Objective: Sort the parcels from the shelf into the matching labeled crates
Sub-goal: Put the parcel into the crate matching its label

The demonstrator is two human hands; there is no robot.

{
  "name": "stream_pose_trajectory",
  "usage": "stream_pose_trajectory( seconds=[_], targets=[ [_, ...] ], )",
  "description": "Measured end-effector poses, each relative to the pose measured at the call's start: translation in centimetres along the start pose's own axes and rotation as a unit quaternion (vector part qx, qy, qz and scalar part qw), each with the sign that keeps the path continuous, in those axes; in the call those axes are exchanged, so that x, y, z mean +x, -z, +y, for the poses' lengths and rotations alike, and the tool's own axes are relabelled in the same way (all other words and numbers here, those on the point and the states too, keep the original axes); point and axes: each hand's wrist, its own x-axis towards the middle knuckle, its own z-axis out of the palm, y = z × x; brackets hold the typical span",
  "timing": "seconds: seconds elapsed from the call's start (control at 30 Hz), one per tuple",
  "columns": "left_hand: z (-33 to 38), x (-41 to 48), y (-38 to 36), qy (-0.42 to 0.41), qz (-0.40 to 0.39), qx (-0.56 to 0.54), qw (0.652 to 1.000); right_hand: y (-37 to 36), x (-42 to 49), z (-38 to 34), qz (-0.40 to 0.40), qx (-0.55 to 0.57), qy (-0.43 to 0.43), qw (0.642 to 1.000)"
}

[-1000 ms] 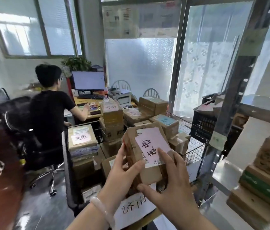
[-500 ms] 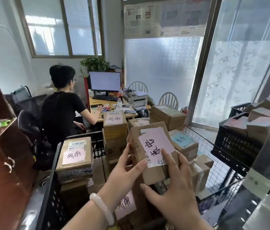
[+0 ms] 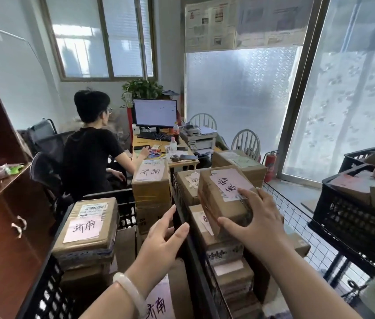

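The brown parcel (image 3: 218, 203), with a pink label (image 3: 230, 184) and black writing, sits tilted on boxes (image 3: 224, 253) by the wire crate's (image 3: 301, 226) left edge. The right hand (image 3: 258, 217) holds its near corner. The left hand (image 3: 161, 240) is open wide, apart from it.

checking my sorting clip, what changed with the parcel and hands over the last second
The left hand let go of the pink-labelled parcel and hangs open beside it. The right hand alone grips it, lowered toward the stack in the wire crate. The boxes in the black crate stayed put.
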Motion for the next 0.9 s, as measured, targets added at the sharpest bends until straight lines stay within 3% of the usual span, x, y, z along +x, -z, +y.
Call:
stream_pose_trajectory(
  seconds=[0.17, 0.43, 0.53, 0.7, 0.9],
  targets=[
    [-0.3, 0.5, 0.4, 0.012, 0.002, 0.033, 0.999, -2.2, 2.9, -0.8, -0.093, -0.068, -0.003, 0.993],
    [-0.2, 0.3, 0.1, -0.055, -0.022, 0.142, 0.988, -1.2, 2.0, -0.3, -0.058, -0.11, 0.038, 0.992],
    [0.3, -0.4, -0.6, -0.106, -0.041, 0.224, 0.968, 0.1, -1.1, 0.1, -0.016, -0.106, 0.065, 0.992],
    [1.8, -2.9, -2.7, -0.196, -0.059, 0.31, 0.929, 2.4, -8.9, 1.0, -0.021, -0.128, 0.069, 0.989],
    [4.1, -7.9, -7.1, -0.344, -0.109, 0.343, 0.868, 6.4, -19.8, 1.5, 0.048, -0.141, 0.028, 0.988]
  ],
)
